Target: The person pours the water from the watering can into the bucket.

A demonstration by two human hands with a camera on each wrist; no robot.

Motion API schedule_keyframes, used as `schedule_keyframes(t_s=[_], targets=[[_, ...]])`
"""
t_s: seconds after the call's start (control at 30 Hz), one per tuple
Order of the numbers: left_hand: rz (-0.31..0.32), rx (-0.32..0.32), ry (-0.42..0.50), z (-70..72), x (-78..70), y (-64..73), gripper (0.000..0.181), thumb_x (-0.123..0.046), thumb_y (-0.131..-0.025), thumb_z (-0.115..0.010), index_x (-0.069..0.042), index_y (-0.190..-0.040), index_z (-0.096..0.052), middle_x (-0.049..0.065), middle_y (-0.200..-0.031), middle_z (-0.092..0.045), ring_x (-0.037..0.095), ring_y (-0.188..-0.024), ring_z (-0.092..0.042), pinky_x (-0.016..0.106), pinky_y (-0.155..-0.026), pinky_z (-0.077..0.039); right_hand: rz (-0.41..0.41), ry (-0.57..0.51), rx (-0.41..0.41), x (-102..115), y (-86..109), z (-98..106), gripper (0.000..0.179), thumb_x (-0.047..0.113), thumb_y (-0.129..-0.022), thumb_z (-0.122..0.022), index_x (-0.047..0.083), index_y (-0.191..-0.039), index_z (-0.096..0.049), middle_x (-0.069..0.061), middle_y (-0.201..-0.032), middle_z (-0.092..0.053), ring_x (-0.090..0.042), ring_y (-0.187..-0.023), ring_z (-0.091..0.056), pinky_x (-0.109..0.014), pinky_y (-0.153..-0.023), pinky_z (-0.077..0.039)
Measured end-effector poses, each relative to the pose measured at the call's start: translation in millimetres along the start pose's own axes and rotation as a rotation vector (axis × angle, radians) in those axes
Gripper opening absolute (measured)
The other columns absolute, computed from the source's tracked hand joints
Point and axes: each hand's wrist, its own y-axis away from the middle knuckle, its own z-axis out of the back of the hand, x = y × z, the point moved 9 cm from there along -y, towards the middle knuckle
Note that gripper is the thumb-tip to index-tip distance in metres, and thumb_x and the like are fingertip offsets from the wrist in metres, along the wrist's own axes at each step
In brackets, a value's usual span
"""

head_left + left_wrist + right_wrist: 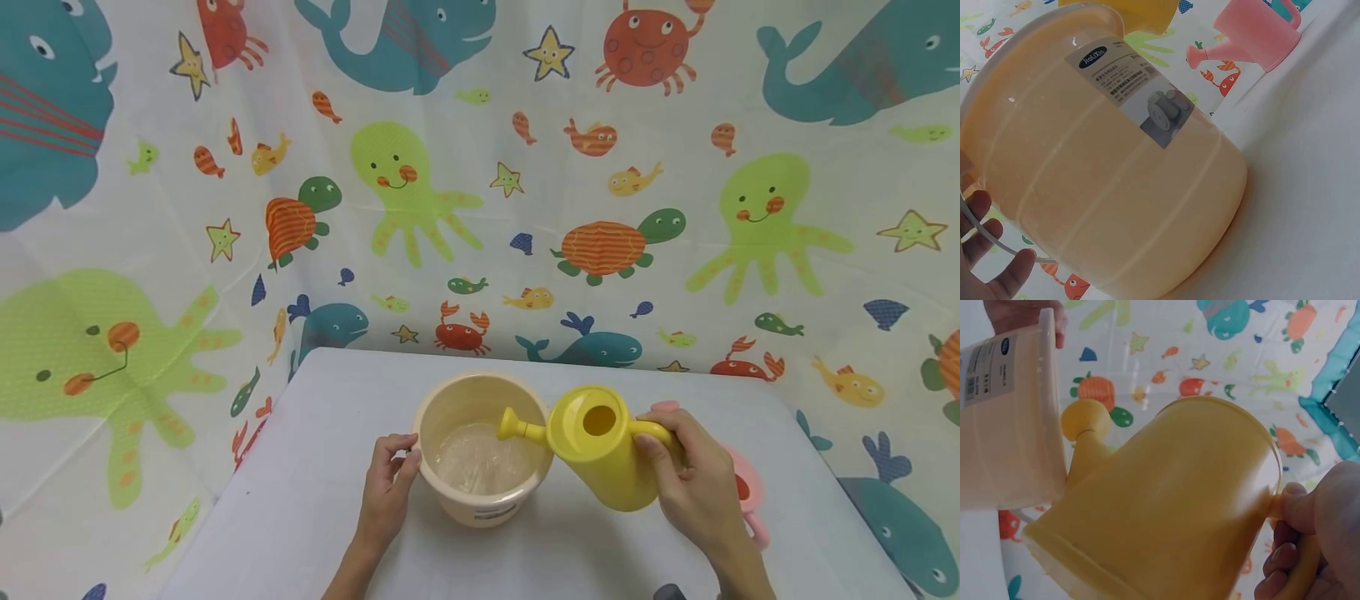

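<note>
Tilting yellow watering can [611,467], its rose [508,423] over the cream bucket [461,510]; my right grip [693,479] is clamped on the can's handle [651,428]. Left grip [386,492] holds the bucket's left rim. Reads as pouring; can't make out a stream. Next move likely needs steeper tilt, steady bucket. Pink watering can [752,482] partly behind right grip, on white surface [300,467].

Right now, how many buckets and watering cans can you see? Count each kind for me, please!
Watering cans: 2 (yellow can, pink can)
Buckets: 1 (cream bucket)
Total: 3
</note>
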Motion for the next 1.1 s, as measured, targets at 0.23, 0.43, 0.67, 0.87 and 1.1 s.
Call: schedule_keyframes(t_s=[0.23, 0.43, 0.67, 0.87, 1.1], targets=[[-0.002, -0.005, -0.007, 0.1, 0.7, 0.3, 0.022, 0.002, -0.096, -0.054, -0.001, -0.117, -0.057, 0.016, -0.112, -0.060, 0.001, -0.106, -0.054, 0.019, -0.084, -0.048, -0.018, -0.002, 0.001, -1.3, -1.3, -1.4, 0.031, -0.015, -0.080, -0.071, 0.000, -0.106, -0.066, -0.004, -0.098, -0.068, 0.005, -0.094, -0.060, -0.006, -0.093, -0.044], [-0.006, -0.005, 0.000, 0.2, 0.9, 0.3, 0.022, 0.003, -0.096, -0.054, 0.000, -0.117, -0.057, 0.016, -0.112, -0.059, 0.001, -0.107, -0.054, 0.019, -0.085, -0.048, -0.013, -0.010, 0.004, -1.1, -2.4, -2.1, 0.032, -0.016, -0.079, -0.072, 0.001, -0.106, -0.066, -0.004, -0.097, -0.067, 0.004, -0.093, -0.060, -0.006, -0.093, -0.044], [-0.006, -0.002, 0.002, -0.1, 0.9, 0.1, 0.022, 0.003, -0.096, -0.054, 0.000, -0.117, -0.057, 0.016, -0.113, -0.059, 0.001, -0.107, -0.054, 0.019, -0.085, -0.048, 0.009, -0.009, 0.016, 0.4, -4.6, -3.0, 0.032, -0.016, -0.079, -0.072, 0.002, -0.104, -0.066, -0.004, -0.096, -0.067, 0.003, -0.093, -0.059, -0.006, -0.094, -0.044], [-0.010, 0.001, 0.009, -0.5, 1.1, -0.4, 0.022, 0.004, -0.095, -0.054, -0.001, -0.117, -0.057, 0.016, -0.113, -0.059, 0.002, -0.107, -0.054, 0.020, -0.085, -0.048, 0.009, -0.009, 0.021, 1.4, -6.1, -3.2, 0.031, -0.015, -0.080, -0.072, 0.004, -0.103, -0.066, -0.003, -0.096, -0.068, 0.003, -0.093, -0.060, -0.006, -0.093, -0.044], [-0.016, 0.001, 0.010, -0.5, 1.1, -0.6, 0.023, 0.004, -0.095, -0.054, -0.001, -0.117, -0.057, 0.014, -0.112, -0.061, 0.002, -0.107, -0.054, 0.020, -0.084, -0.048, -0.008, -0.007, 0.021, 0.9, -7.2, -3.3, 0.029, -0.014, -0.081, -0.071, 0.004, -0.103, -0.066, -0.002, -0.097, -0.069, 0.004, -0.092, -0.061, -0.006, -0.091, -0.045]])
